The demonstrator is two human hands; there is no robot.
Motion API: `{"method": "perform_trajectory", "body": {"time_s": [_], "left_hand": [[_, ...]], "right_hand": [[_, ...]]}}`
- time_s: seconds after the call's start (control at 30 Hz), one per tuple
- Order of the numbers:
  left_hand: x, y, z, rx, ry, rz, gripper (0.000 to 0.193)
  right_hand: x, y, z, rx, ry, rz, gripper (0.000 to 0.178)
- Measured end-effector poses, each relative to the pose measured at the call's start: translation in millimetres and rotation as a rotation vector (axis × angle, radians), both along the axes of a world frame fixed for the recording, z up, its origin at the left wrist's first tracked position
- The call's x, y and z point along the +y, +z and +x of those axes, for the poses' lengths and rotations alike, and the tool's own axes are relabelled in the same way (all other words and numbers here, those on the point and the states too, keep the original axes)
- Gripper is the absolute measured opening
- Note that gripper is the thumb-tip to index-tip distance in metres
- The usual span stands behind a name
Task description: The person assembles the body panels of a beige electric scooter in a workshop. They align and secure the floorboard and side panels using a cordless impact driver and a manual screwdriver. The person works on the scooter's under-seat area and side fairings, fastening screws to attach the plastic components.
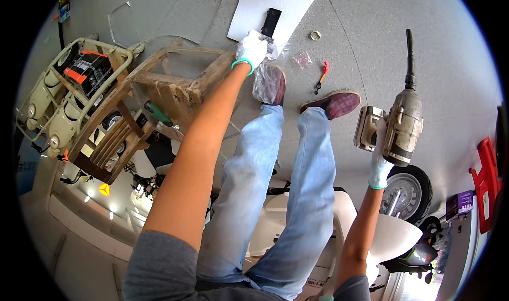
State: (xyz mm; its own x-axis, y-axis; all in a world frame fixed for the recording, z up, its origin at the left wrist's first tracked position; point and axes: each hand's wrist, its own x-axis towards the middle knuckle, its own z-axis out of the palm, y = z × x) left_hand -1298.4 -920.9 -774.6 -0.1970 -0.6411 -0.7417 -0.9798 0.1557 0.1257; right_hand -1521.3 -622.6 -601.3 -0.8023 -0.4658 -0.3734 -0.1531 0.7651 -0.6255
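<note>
My left hand (251, 48), in a white glove with a teal cuff, is closed on a crumpled clear plastic bag (264, 83) that hangs over my left shoe. Just past its fingers is a black rectangular piece (271, 22), seen against a white board (254, 6) on the floor; I cannot tell whether the fingers touch it. My right hand (379, 166), gloved alike, grips a worn cordless impact wrench (404, 123) by its handle. The wrench's long black shaft points away from me, and its battery sits on the left. Its body hides part of the right fingers.
A wooden chair (164, 83) lies on the left beside a cream metal frame (87, 94) with a boxed battery. On the floor are an orange-and-black tool (321, 78), a tape roll (315, 35) and a small plastic packet (303, 60). A wheel (407, 192) and red stand (485, 184) are right.
</note>
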Motion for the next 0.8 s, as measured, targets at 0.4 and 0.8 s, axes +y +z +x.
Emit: {"method": "perform_trajectory", "body": {"time_s": [0.4, 0.8], "left_hand": [[16.3, 9.3, 17.0, 0.567, 0.419, -0.201, 0.031], [56.5, 69.8, 25.9, 0.338, -0.262, -0.259, 0.022]], "right_hand": [[-0.7, 13.0, 5.8, -0.032, 0.034, -0.044, 0.034], [3.5, 48.0, 32.3, -0.111, 0.09, -0.047, 0.037]]}}
